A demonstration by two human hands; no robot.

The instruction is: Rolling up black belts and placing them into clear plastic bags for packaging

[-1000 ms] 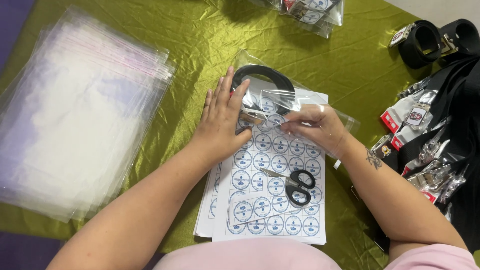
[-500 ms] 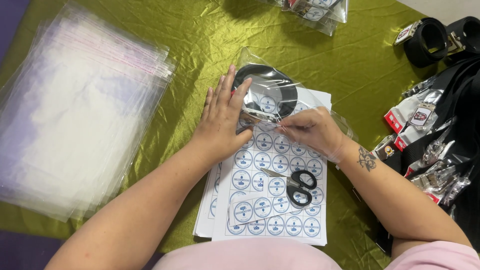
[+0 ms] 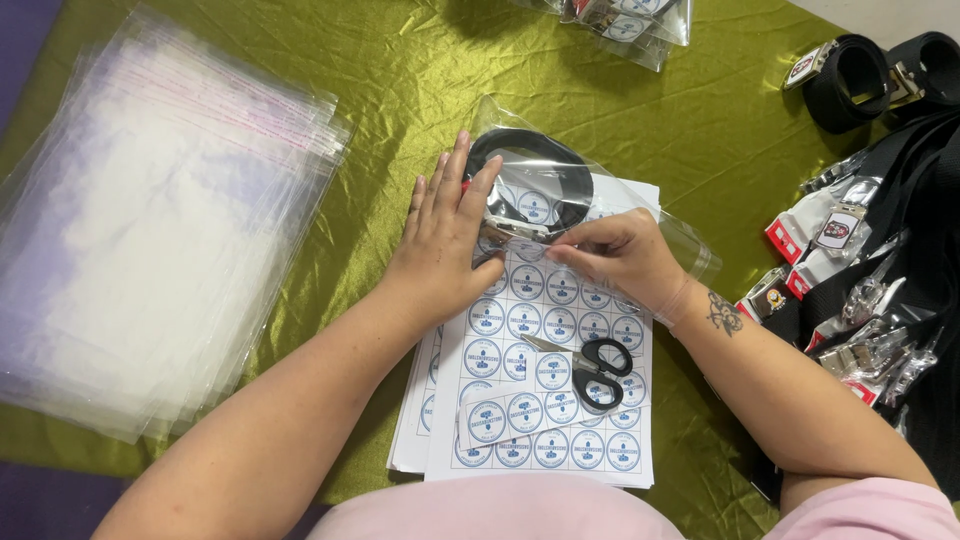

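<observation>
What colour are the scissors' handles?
Black. The scissors lie on the sticker sheets, seen best in the head view.

A shiny olive-green satin cloth (image 3: 400, 80) covers the table, creased and catching soft overhead light. A purple surface (image 3: 20, 40) shows at the far left and near left edges.

One pair of scissors (image 3: 590, 365), two hands, one stack of clear bags (image 3: 150, 230).
</observation>
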